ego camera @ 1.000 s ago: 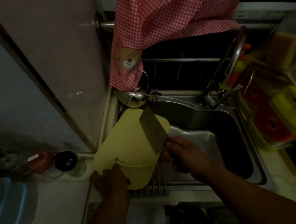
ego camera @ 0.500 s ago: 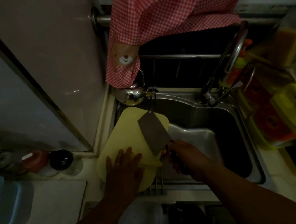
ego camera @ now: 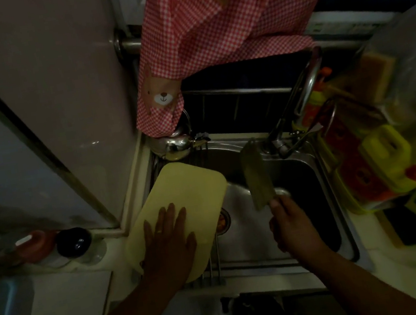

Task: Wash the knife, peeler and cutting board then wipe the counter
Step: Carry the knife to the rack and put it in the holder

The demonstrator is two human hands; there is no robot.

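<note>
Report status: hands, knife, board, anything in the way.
Left hand flat on board, at sink's left side. Right hand grips knife over sink, blade up near tap. Peeler not seen.

Bare sink (ego camera: 246,235) floor lies open between the cutting board (ego camera: 187,188) and the cleaver (ego camera: 256,174). The faucet (ego camera: 300,96) and a yellow jug (ego camera: 386,153) crowd the right.

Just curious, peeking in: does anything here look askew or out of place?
Only the pale yellow plastic cutting board: it lies skewed across the steel sink's left rim under the flat left hand. The right hand's broad steel knife looks fine.
</note>
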